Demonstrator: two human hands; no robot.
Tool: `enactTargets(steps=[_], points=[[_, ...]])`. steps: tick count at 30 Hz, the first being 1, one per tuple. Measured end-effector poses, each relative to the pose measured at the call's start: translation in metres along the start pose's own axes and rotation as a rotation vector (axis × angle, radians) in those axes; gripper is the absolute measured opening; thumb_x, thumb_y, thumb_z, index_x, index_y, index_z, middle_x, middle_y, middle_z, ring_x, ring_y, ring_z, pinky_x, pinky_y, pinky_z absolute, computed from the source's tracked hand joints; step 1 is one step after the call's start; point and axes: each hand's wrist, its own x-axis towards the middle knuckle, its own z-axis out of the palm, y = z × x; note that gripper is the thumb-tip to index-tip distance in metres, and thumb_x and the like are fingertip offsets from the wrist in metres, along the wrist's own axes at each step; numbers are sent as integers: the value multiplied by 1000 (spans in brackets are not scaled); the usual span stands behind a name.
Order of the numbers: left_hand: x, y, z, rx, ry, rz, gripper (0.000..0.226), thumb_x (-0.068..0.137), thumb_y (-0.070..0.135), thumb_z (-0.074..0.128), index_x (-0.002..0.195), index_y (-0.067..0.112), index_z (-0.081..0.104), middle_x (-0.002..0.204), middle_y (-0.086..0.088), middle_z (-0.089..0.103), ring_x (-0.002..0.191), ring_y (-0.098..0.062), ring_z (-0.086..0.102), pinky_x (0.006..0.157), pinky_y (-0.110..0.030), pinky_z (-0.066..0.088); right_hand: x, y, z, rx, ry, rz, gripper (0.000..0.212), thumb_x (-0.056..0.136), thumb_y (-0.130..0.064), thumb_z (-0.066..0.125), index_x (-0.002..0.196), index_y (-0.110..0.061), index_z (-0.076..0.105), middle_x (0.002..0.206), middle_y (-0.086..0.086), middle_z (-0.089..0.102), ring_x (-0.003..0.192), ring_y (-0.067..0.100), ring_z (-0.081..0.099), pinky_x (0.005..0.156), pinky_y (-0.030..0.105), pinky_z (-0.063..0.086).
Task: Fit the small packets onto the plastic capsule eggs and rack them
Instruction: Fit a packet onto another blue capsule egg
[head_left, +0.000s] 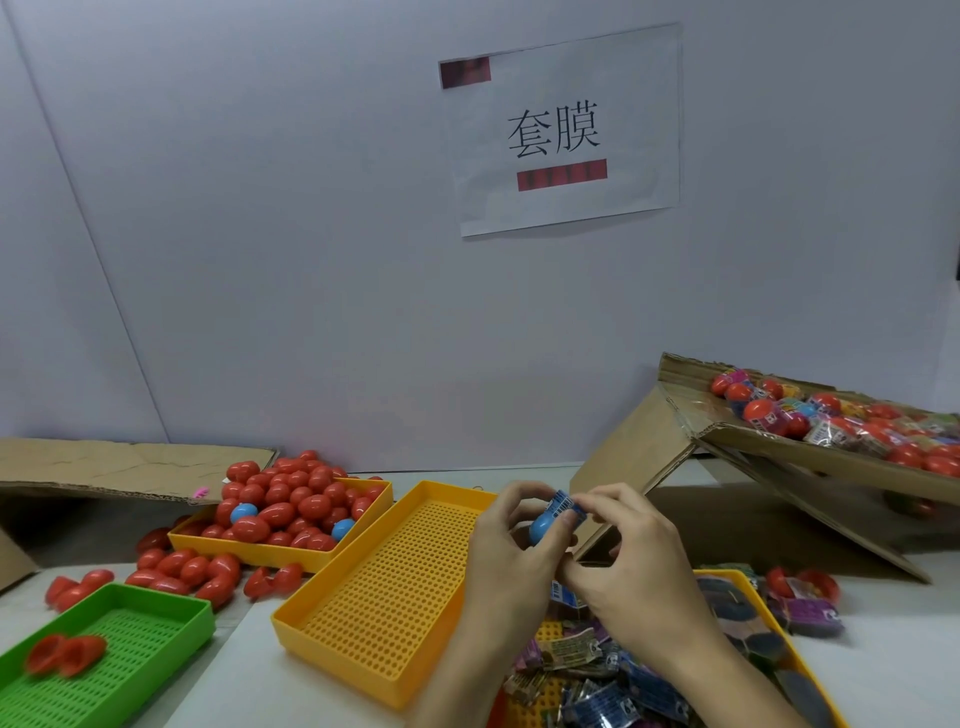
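Above the empty perforated yellow plastic tray, my left hand grips a blue plastic capsule egg; my right hand pinches the small printed film packet over its tip. I judge the egg light, rigid and slippery, so I would hold it around the middle.

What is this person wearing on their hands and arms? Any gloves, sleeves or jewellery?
Nothing that shows. Both the left hand and the right hand are bare, with no gloves. The forearms are uncovered as far as the bottom edge of the picture, so no sleeve or cuff is in view. No ring, watch or bracelet is visible on either. The fingernails look short and unpainted.
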Motion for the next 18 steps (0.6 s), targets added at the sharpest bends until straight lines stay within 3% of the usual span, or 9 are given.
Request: enactTargets(steps=[9,14,18], points=[[0,1,-1,20,11,-4,5,92,15,68,96,18,66,92,-4,72,87,-21,73,77,-41,61,0,-3,-3,42,16,40,45,76,-30,83,117,-29,65,102,-29,53,106,-15,46,74,9,46],[-1,2,0,28,20,7,10,90,9,70,93,18,66,91,0,70,86,-18,73,74,-32,62,0,-4,-5,43,8,77,44,75,-29,83,115,-31,63,106,-27,54,103,-4,52,76,12,48],[-1,2,-2,42,10,14,10,89,13,72,91,21,66,90,1,70,85,-19,73,75,-34,61,1,0,-10,177,-72,150,33,80,-24,79,106,-38,62,109,-23,58,104,0,55,82,19,51]])
